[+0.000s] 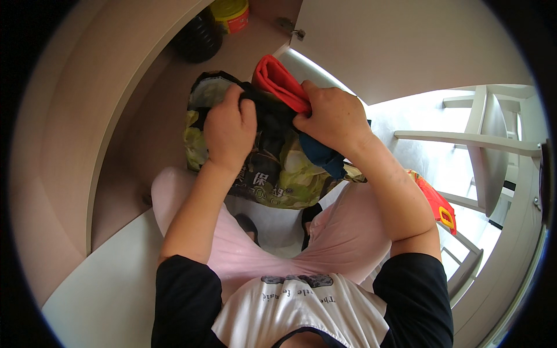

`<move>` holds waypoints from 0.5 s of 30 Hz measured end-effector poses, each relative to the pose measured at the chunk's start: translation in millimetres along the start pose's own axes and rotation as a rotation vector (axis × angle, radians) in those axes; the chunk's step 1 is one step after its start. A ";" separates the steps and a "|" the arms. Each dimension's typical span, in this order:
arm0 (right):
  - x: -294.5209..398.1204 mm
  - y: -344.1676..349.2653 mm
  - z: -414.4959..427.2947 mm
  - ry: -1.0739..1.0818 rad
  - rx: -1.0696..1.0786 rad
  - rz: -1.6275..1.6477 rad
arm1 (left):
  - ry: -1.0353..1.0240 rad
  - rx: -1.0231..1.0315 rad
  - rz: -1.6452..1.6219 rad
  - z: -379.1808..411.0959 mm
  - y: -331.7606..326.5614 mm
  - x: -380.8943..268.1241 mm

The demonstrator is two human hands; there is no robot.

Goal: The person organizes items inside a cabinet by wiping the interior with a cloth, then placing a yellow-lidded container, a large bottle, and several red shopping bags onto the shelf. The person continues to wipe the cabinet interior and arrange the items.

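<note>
A large dark shopping bag (278,174) with a green leaf print and writing stands between my knees, its pale lining showing at the top left. My left hand (230,126) is closed on the bag's upper rim. Between the thumb and fingers of my right hand (333,113) is a folded red cloth (278,82), held above the bag's right part. Dark blue fabric (322,154) hangs below my right hand at the bag's side. Whether my right hand also grips the bag's rim, I cannot tell.
An open cabinet (143,113) is at the left, with a black ribbed container (198,37) and a yellow-lidded red tub (233,17) inside. Its door (404,48) stands open at the upper right. A red bag with a yellow handle (435,204) and white chairs (487,139) are at the right.
</note>
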State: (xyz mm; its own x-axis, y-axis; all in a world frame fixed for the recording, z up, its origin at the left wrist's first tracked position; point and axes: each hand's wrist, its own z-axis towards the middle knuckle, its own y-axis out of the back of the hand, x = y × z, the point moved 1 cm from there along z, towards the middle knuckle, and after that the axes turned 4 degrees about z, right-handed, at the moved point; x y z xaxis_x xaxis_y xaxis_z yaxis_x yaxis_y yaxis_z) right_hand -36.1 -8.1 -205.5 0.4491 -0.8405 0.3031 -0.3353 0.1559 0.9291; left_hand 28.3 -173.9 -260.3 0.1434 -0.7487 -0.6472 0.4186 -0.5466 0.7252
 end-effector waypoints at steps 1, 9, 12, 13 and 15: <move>0.3 0.7 0.5 -0.001 0.005 -0.001 | 0.016 -0.016 -0.039 1.6 -0.9 4.7; -1.9 1.0 3.6 -0.002 0.021 0.025 | 0.361 0.173 -0.693 -0.8 2.1 20.6; -4.8 2.4 4.2 -0.006 0.033 0.047 | 0.546 0.141 -0.845 5.0 6.0 16.2; -4.7 2.6 4.2 -0.004 0.035 0.051 | 0.627 0.126 -0.890 7.3 6.4 15.8; -5.3 2.1 4.3 -0.003 0.034 0.058 | 0.453 0.084 -0.655 12.1 8.3 13.1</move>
State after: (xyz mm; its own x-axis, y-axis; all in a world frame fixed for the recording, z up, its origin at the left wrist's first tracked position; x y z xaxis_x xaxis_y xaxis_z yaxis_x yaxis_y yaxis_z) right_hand -42.7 -5.6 -206.1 0.4254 -0.8323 0.3553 -0.3882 0.1868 0.9024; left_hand 22.8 -192.8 -259.9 0.2500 -0.0502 -0.9669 0.4773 -0.8625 0.1682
